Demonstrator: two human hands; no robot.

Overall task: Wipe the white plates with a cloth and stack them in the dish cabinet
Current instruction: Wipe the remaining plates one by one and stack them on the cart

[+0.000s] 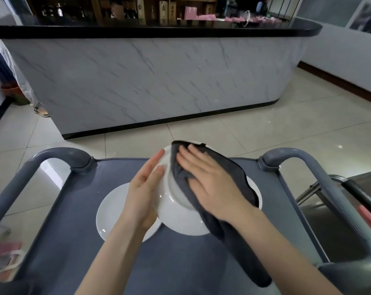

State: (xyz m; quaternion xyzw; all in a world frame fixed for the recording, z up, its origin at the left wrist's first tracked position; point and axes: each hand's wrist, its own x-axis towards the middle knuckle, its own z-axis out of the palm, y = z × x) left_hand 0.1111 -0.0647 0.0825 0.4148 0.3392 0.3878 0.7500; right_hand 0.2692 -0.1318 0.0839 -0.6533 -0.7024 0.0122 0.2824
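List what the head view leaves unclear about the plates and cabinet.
No dish cabinet in the head view.
Top face of the held plate: turned away; underside partly under the cloth and right hand.
Lower plate on the cart: stack count hidden by left hand and held plate.

Soft, even light fills the room, brightest on the pale floor [265,133] beyond the grips, with a white sheen on the tiles left of the left grip [146,188]. Small highlights sit on the held plate [176,211], and a faint shadow lies on the desk [74,209] beneath it. The right grip [203,179] and the cloth [233,231] are blurred. The shelves [116,9] far beyond are dim. The bar top [159,31] bows with wide-angle distortion.
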